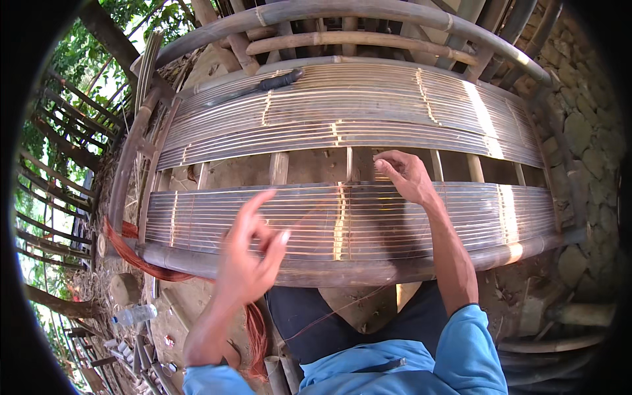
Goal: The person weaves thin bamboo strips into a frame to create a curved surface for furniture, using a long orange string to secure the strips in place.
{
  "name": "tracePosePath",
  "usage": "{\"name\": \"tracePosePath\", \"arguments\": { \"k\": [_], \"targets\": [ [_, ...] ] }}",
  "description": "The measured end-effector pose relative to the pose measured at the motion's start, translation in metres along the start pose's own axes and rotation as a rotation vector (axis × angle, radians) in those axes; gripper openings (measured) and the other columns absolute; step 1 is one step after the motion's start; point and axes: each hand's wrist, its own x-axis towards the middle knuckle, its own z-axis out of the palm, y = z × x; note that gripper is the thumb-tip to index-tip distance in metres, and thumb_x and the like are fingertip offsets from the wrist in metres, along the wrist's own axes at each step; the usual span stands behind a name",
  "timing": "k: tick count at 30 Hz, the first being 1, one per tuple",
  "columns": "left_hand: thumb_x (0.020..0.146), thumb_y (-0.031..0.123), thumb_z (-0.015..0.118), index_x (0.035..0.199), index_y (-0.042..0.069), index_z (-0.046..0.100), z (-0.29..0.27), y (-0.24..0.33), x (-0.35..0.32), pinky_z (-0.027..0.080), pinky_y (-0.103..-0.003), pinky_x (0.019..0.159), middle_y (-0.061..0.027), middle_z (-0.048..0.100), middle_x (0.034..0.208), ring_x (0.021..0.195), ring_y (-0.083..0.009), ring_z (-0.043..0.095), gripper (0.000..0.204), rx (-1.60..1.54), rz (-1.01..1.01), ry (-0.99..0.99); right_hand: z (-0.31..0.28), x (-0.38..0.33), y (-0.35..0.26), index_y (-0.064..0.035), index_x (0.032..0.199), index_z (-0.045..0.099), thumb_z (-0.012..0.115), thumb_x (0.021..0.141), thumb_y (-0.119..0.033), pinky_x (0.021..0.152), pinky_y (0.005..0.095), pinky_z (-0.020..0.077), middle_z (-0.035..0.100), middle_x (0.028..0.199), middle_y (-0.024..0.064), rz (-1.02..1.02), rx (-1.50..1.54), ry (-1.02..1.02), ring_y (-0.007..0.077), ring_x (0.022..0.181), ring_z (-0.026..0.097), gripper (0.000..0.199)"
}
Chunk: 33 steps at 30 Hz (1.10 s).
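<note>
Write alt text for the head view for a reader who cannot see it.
Two bare hands work over a bamboo frame covered with thin slats: the right hand pinches at the gap between two slat panels, the left hand is raised with fingers curled. A dark knife lies on the far panel, and reddish cord hangs at left.

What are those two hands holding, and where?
A thin reddish cord: right hand pinches it at the slat panel; left hand seems to pinch it too.

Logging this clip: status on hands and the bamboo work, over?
Left hand raised, pinching thin cord. Right hand fingertips at gap edge of near slat panel. Knife on far panel, apart.
</note>
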Motion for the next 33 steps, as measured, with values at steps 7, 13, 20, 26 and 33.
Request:
{"name": "tracePosePath", "arguments": {
  "k": [7,13,20,26,33],
  "targets": [
    [0.088,0.010,0.076,0.094,0.002,0.075,-0.088,0.033,-0.100,0.051,-0.038,0.066,-0.0084,0.061,0.079,0.075,-0.0237,0.067,0.011,0.649,-0.113,-0.151,0.018,-0.002,-0.019,0.0032,0.114,0.073,0.067,0.101,-0.042,0.078,0.0361,0.0560,0.074,0.094,0.0183,0.042,-0.178,-0.023,0.0219,0.082,0.069,0.048],
    [0.095,0.013,0.067,0.070,0.000,0.066,-0.089,0.035,-0.137,0.043,-0.060,0.105,-0.0145,0.062,0.076,0.083,-0.0332,0.070,0.028,-0.548,0.243,0.083,0.059,-0.016,-0.050,-0.0046,0.120,0.071,0.057,0.102,-0.047,0.107,0.0462,0.0440,0.068,0.121,0.0160,-0.154,-0.007,-0.155,0.0318,0.120,0.060,0.048],
    [0.101,0.007,0.061,0.057,-0.001,0.054,-0.102,0.055,-0.137,0.050,-0.049,0.060,-0.0139,0.054,0.056,0.049,-0.0267,0.051,0.045,-0.700,0.395,-0.062,0.082,-0.030,-0.047,-0.0048,0.090,0.064,0.067,0.095,-0.039,0.096,0.0460,0.0442,0.067,0.097,0.0110,-0.501,0.056,-0.240,0.0322,0.101,0.060,0.035],
    [0.103,0.006,0.060,0.057,-0.001,0.045,-0.119,0.045,-0.182,0.039,-0.044,0.057,-0.0111,0.045,0.058,0.050,-0.0243,0.040,0.048,-0.587,0.330,0.025,0.110,-0.068,-0.050,-0.0036,0.070,0.052,0.069,0.094,-0.051,0.068,0.0448,0.0364,0.045,0.065,0.0101,-0.346,0.069,-0.032,0.0279,0.066,0.043,0.056],
    [0.102,0.019,0.062,0.076,-0.001,0.066,-0.155,-0.076,-0.214,0.050,-0.045,0.077,-0.0113,0.066,0.068,0.065,-0.0281,0.062,0.033,-0.330,-0.375,0.075,0.092,-0.046,-0.097,-0.0031,0.080,0.073,0.070,0.095,-0.036,0.086,0.0479,0.0482,0.070,0.083,0.0175,-0.289,-0.037,-0.413,0.0332,0.083,0.065,0.036]
  ]
}}
